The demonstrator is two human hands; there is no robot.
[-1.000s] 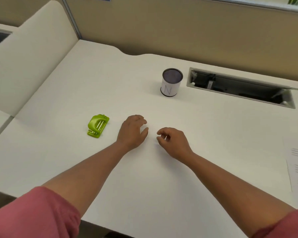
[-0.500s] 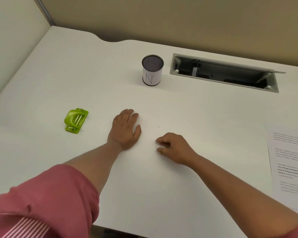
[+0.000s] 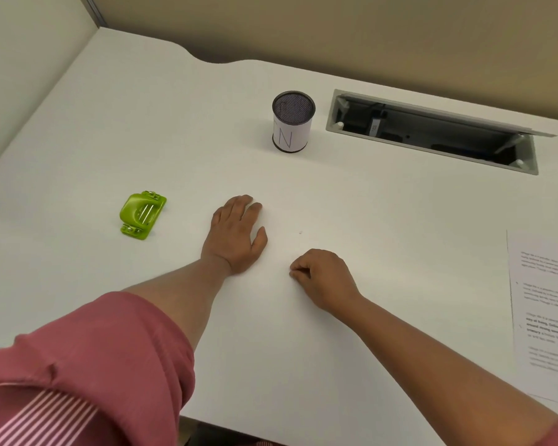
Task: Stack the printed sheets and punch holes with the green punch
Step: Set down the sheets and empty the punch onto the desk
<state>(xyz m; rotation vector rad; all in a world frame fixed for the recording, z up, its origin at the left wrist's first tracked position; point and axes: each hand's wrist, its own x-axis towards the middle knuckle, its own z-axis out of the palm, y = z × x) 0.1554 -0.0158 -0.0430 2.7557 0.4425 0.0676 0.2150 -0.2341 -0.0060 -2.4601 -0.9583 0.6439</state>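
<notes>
I see both hands bare on the tabletop (image 3: 384,220) — left hand (image 3: 234,235) flat, right hand (image 3: 322,278) curled on nothing; mesh cup (image 3: 293,122) looks empty.

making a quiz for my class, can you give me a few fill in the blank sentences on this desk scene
1. The punch is coloured ____.
2. The letter on the mesh cup is ____.
3. The left hand lies flat between the punch and the ____ hand.
4. The printed sheets lie at the desk's ____ edge.

Missing words: green; N; right; right
</notes>
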